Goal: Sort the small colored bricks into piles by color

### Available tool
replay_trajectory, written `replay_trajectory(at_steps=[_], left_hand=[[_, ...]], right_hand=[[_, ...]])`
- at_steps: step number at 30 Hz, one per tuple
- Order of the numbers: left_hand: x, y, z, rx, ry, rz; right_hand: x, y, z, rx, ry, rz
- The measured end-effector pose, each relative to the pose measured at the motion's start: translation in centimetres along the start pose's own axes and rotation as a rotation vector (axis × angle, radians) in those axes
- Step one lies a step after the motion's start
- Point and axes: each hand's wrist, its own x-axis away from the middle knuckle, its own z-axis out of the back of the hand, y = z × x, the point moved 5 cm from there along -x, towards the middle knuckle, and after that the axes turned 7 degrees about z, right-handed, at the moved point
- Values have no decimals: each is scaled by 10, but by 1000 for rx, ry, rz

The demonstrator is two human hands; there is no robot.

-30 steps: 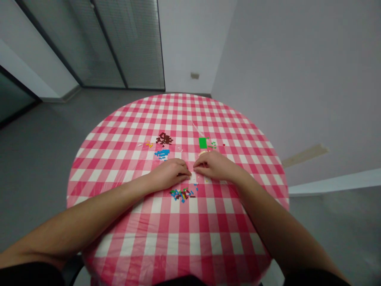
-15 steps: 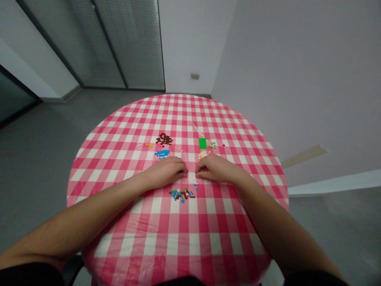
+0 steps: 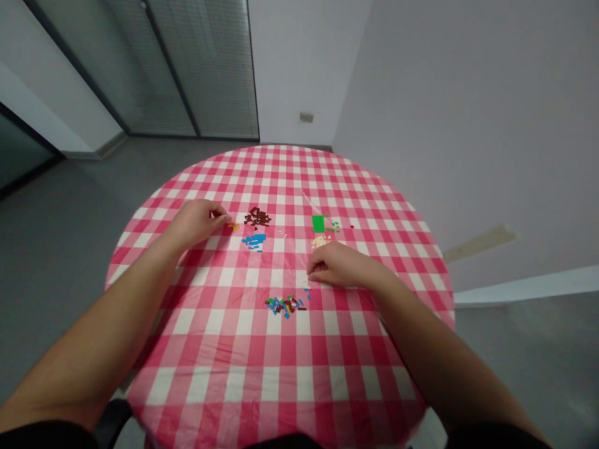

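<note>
My left hand [image 3: 196,221] reaches over the left part of the table, thumb and fingers pinched together beside a few small yellow building bricks [image 3: 234,227]. Anything in that pinch is too small to make out. Just right of there lie a heap of dark brown bricks [image 3: 258,217] and, nearer me, a group of blue bricks [image 3: 254,241]. My right hand [image 3: 340,263] rests on the cloth with fingers curled and closed, in front of some cream bricks [image 3: 319,241]; whatever they hold is hidden. A mixed pile of coloured bricks [image 3: 283,305] lies closer to me, between my forearms.
A round table with a red-and-white checked cloth [image 3: 281,374] carries everything. Beyond my right hand sit a green square plate [image 3: 318,224], small green pieces [image 3: 336,226] and one red piece [image 3: 352,227]. A few tiny pale pieces [image 3: 282,234] lie mid-table.
My left hand has moved away from the middle, left and farther out, to the yellow bricks. My right hand has stayed almost in place.
</note>
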Motion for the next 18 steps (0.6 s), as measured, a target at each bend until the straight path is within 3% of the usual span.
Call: replay_trajectory(at_steps=[6, 18], left_hand=[[-2, 0, -19, -34, -145, 27], [-3, -3, -24, -37, -157, 24]], right_hand=[[-4, 1, -3, 21, 19, 32], [-7, -7, -3, -8, 67, 110]])
